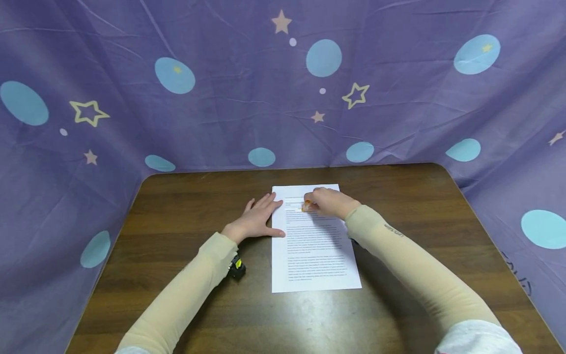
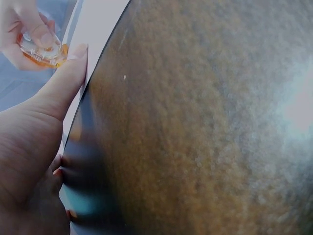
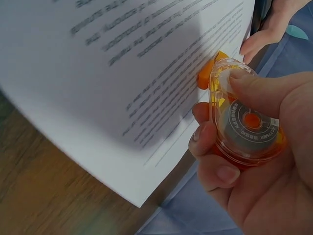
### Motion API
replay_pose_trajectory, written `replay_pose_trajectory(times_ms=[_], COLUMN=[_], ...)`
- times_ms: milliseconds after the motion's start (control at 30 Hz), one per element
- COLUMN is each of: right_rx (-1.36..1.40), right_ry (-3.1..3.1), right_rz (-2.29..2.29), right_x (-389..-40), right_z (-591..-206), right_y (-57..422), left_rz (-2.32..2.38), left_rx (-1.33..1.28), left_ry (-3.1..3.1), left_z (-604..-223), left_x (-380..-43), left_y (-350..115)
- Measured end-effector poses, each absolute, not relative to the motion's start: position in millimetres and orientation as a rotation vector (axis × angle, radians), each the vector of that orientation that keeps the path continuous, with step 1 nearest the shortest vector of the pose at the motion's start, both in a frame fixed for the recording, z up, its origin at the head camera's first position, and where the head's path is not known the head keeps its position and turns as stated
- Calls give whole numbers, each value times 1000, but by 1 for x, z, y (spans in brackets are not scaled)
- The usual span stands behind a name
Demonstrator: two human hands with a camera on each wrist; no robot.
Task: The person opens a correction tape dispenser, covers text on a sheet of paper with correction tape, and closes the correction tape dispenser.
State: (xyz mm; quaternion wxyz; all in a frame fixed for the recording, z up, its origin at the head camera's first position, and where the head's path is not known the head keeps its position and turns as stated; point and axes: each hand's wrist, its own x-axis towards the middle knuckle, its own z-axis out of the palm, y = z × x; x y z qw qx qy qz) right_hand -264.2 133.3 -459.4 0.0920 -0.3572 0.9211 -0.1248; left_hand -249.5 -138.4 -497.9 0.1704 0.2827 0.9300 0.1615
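A sheet of printed paper [image 1: 316,246] lies on the wooden table, several blocks of text on it. My left hand [image 1: 257,220] lies flat with fingers spread along the sheet's left edge, the thumb and fingertips pressing the margin. In my right hand [image 1: 330,201] is a clear and orange correction tape dispenser [image 3: 249,120], gripped between thumb and curled fingers over the upper part of the text. Its orange tip [image 3: 208,73] points down at the printed lines in the right wrist view. The left wrist view shows the left thumb [image 2: 63,83] along the paper's edge.
The brown wooden table [image 1: 199,196] reaches out on all sides of the sheet. A purple curtain [image 1: 243,98] with stars and blue ovals hangs behind and beside it. A small black device [image 1: 237,268] sits at the left wrist.
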Motion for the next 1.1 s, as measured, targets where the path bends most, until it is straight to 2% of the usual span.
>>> replay_pose_trajectory(times_ms=[1100], right_rx=[-1000], right_ry=[2755], right_rz=[-402], right_x=[-258], right_z=[-461], right_y=[198], left_rz=[481], left_rx=[802], left_ry=[2630], left_z=[-505], left_x=[-253], left_y=[-140])
